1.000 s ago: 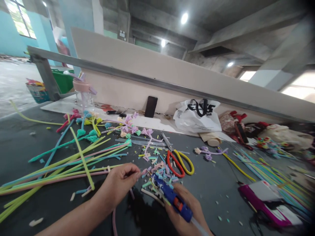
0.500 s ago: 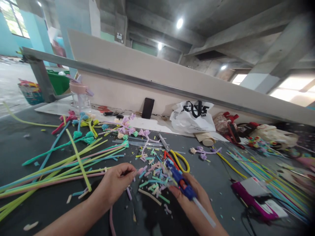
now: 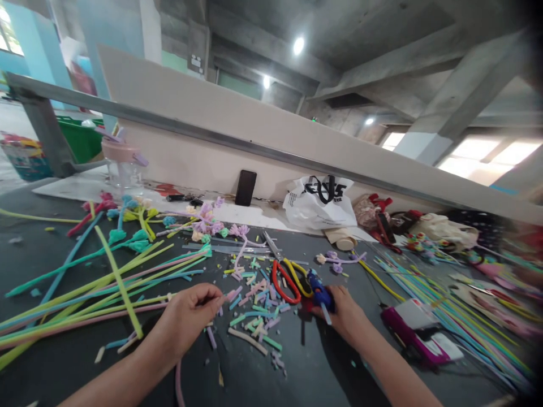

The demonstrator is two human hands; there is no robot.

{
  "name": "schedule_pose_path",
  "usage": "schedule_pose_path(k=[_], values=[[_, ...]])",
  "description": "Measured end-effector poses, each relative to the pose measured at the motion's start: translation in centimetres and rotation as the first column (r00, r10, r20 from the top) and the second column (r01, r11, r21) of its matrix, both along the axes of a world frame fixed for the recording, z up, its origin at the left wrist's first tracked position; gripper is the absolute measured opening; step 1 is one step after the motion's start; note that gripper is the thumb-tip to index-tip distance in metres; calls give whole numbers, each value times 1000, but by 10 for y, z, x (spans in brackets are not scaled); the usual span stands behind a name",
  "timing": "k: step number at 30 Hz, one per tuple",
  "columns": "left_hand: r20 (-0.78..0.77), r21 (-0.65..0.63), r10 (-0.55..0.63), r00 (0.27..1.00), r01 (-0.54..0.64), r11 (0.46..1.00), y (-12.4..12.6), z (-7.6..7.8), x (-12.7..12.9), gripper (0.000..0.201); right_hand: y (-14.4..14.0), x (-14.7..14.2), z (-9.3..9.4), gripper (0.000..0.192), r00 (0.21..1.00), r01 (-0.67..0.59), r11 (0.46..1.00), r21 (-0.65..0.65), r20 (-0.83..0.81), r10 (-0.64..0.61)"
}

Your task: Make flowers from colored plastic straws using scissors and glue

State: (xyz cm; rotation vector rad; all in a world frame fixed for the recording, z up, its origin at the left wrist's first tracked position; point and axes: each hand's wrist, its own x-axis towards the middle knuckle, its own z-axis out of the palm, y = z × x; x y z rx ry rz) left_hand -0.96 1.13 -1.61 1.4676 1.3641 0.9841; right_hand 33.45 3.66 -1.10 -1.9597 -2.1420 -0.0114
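Note:
My left hand (image 3: 186, 316) pinches a thin pink pipe cleaner (image 3: 178, 379) whose tail hangs toward me over the dark tabletop (image 3: 63, 350). My right hand (image 3: 345, 314) grips a blue glue gun (image 3: 319, 291), held low just right of the red and yellow scissors (image 3: 288, 277). Between my hands lies a scatter of several short coloured pipe cleaner offcuts (image 3: 254, 305). Long green, pink and blue pipe cleaners (image 3: 97, 282) fan out to the left of my left hand.
Finished pipe cleaner flowers (image 3: 203, 217) lie further back. A black phone (image 3: 245, 187) leans on the beige partition, beside a white plastic bag (image 3: 320, 200). A pink-lidded jar (image 3: 123, 164) stands back left. A magenta box (image 3: 418, 333) and more coloured stems (image 3: 458, 311) lie right.
My right hand has carried the glue gun away from the offcuts, to the right and farther from me, beside the scissors. My left hand keeps its pinch. The view has swung right.

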Motion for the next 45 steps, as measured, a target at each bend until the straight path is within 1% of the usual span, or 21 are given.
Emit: schedule_pose_path(k=[2,5,8,11,13,16,17,19,20,21,22,24,25,27,30,32,34,38,40,42,45], values=[[2,8,-3,1000,3,1000,1,-2,0,29,-4,-1,1,39,999,-15,997,-75,-33,13],[2,21,-9,1000,9,1000,1,-2,-1,28,-11,-2,6,29,996,-56,987,-153,-79,44],[-9,20,-6,1000,6,1000,1,-1,-1,28,-15,1,8,27,995,-48,996,-81,-95,40],[-15,28,-8,1000,8,1000,0,0,-1,28,-14,9,3,34,994,94,996,-4,-55,-94],[-18,26,-11,1000,12,1000,-1,1,-1,28,-11,16,0,37,986,164,986,-26,-22,-164],[-17,15,-20,1000,20,1000,-1,2,-1,28,-10,19,2,40,988,154,985,-74,16,-153],[-15,15,-22,1000,22,1000,-1,2,-1,28,-10,17,5,41,987,159,986,-49,40,-157],[-12,19,-24,1000,24,1000,-1,2,-1,28,-13,3,15,42,984,155,986,61,76,-160],[-12,18,-23,1000,23,1000,-1,1,-1,28,-14,-9,21,41,987,136,983,123,73,-146],[-10,12,-20,1000,20,1000,-1,0,-1,27,-15,-23,28,39,995,77,985,153,42,-85],[-6,4,-19,1000,19,1000,-1,0,-1,27,-15,-39,34,36,1000,-3,989,145,-10,5],[1,-9,-18,1000,18,1000,0,-1,-1,28,-13,-72,44,24,980,-151,987,61,-124,158],[5,-15,-18,1000,18,1000,0,-1,-1,28,-10,-87,47,20,968,-185,982,26,-164,187],[10,-20,-19,1000,19,1000,-1,0,-2,29,-2,-112,49,18,953,-254,967,-27,-176,246],[22,-15,-7,1000,7,1000,-1,2,-3,28,11,-133,48,18,957,-266,962,-52,-131,258],[35,-11,12,999,-11,1000,-2,3,-3,27,17,-137,45,16,965,-243,969,-47,-113,236],[41,-14,25,999,-24,1000,-2,3,-3,27,20,-136,40,15,966,-223,974,-51,-145,213],[22,-1,15,1000,-15,1000,-2,2,-2,27,23,-126,24,14,923,-258,961,-97,-319,216],[22,1,16,1000,-16,1000,-2,2,-1,27,25,-121,18,14,898,-275,957,-92,-380,222],[35,-6,20,999,-20,1000,-3,3,-1,27,25,-117,16,14,882,-280,957,-78,-413,224],[40,-25,27,999,-26,999,-3,3,-1,28,23,-113,24,13,851,-320,942,-99,-467,240]])
